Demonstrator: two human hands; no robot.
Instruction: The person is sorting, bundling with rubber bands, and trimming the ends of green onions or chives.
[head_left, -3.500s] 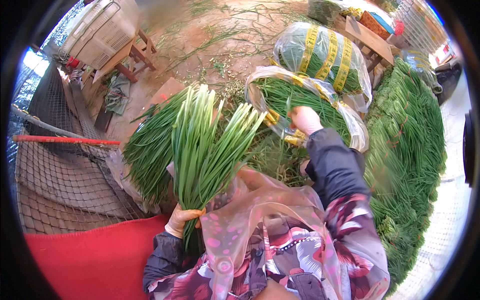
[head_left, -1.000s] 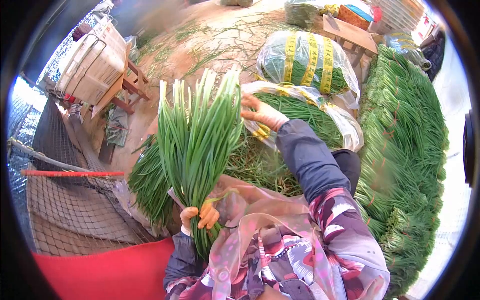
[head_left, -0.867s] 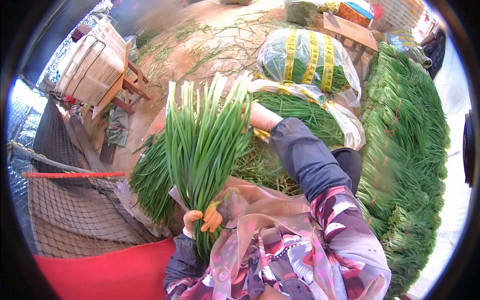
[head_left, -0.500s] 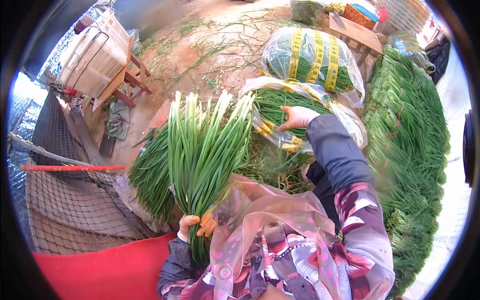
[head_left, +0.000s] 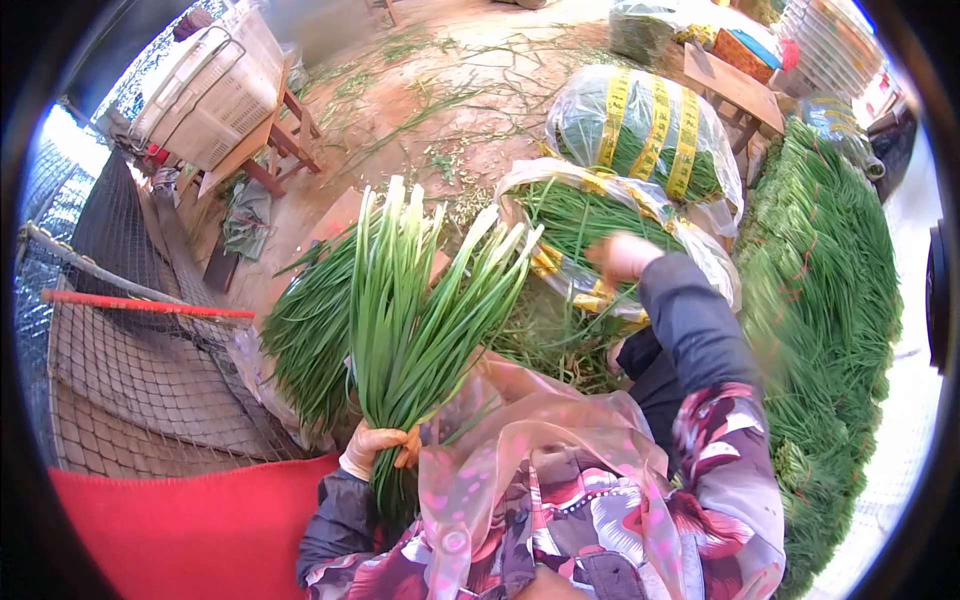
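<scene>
My left hand (head_left: 376, 449), in an orange-tipped glove, is closed round the lower part of a large bunch of garlic chives (head_left: 405, 330). The pale stem ends fan out upward, away from me. Over the near side of an open plastic bag (head_left: 560, 262) is my right hand (head_left: 630, 258), its fingers smeared by motion; whether it holds anything cannot be made out. Loose green chives (head_left: 590, 212) fill that bag. A second pile of chives (head_left: 310, 345) lies to the left, partly behind the held bunch.
Behind the open bag sits a full, yellow-taped bag (head_left: 650, 130). Bundled chives (head_left: 830, 270) are stacked along the right. A crate (head_left: 215, 95) rests on a wooden stool (head_left: 270, 150) at upper left. Netting (head_left: 150, 390) and red cloth (head_left: 200, 520) lie at left.
My right hand has shifted slightly down over the open bag, its fingers going from spread to blurred. The held bunch's stem ends have spread further right. The whole view has shifted a little.
</scene>
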